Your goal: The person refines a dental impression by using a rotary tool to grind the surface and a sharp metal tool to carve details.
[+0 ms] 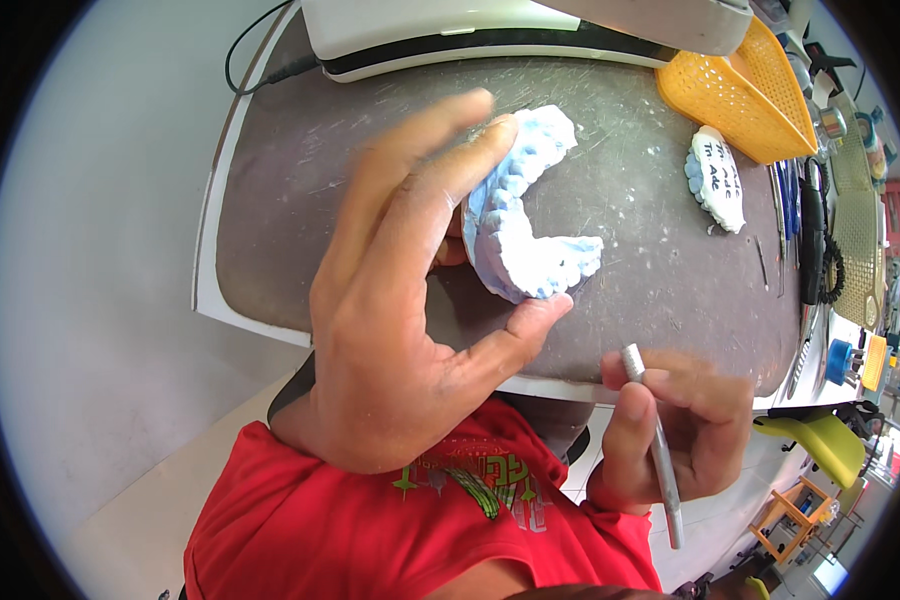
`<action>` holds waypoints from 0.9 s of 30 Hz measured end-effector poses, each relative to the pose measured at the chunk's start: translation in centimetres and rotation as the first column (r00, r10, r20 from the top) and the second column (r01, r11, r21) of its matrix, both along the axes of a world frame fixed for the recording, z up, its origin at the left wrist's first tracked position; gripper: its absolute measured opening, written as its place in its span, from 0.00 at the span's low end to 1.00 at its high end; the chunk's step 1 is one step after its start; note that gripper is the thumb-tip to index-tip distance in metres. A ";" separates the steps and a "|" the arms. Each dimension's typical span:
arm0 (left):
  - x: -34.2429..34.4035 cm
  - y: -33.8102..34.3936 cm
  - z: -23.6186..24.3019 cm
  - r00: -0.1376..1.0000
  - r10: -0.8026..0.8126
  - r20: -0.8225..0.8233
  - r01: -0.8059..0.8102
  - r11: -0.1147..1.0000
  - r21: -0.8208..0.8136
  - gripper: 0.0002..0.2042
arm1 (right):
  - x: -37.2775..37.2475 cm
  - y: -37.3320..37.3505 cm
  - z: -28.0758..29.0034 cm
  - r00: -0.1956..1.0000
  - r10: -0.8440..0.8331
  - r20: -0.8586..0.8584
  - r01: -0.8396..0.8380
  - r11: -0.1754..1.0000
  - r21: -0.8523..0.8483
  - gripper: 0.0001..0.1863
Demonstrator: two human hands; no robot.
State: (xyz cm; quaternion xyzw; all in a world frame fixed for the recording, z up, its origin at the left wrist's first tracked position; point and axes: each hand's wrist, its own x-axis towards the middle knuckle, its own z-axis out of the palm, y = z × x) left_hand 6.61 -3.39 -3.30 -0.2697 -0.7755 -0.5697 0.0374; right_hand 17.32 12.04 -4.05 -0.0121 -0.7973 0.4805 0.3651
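Observation:
My left hand (385, 310) grips a pale blue and white plaster dental model (500, 220), curved like a horseshoe with a row of teeth. The thumb presses its near end and the fingertips its far end, above the grey bench top. Some of the left fingers are blurred. Lower right, my right hand (695, 420) pinches a slim silver metal rod (660, 455) with a ridged upper end, held tilted and apart from the model. A second plaster model (715, 180), white with handwriting on its base, lies toward the right of the bench.
A white machine with a black band (470, 40) stands at the back. An orange perforated basket (740, 95) sits back right. Hand tools (785, 200) and a black handpiece with a coiled cord (815, 235) line the right edge. A green chair (820, 445) is beyond.

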 end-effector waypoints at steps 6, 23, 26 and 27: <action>-0.9 -0.7 0.9 0.988 0.021 -0.156 -0.057 0.972 -0.229 0.35 | -0.9 1.1 0.8 0.998 0.058 0.012 -0.060 0.971 0.231 0.13; -1.2 -0.5 0.5 0.972 0.004 -0.237 -0.073 0.956 -0.283 0.26 | -1.2 0.3 0.8 0.997 0.055 0.046 -0.065 0.964 0.258 0.15; -1.2 -0.5 0.4 0.970 0.003 -0.244 -0.074 0.957 -0.282 0.26 | -1.2 0.2 0.7 0.997 0.041 0.061 -0.056 0.965 0.256 0.15; -1.2 -0.5 0.4 0.968 0.004 -0.250 -0.077 0.957 -0.279 0.26 | -1.2 0.2 0.7 0.998 0.037 0.060 -0.051 0.966 0.253 0.15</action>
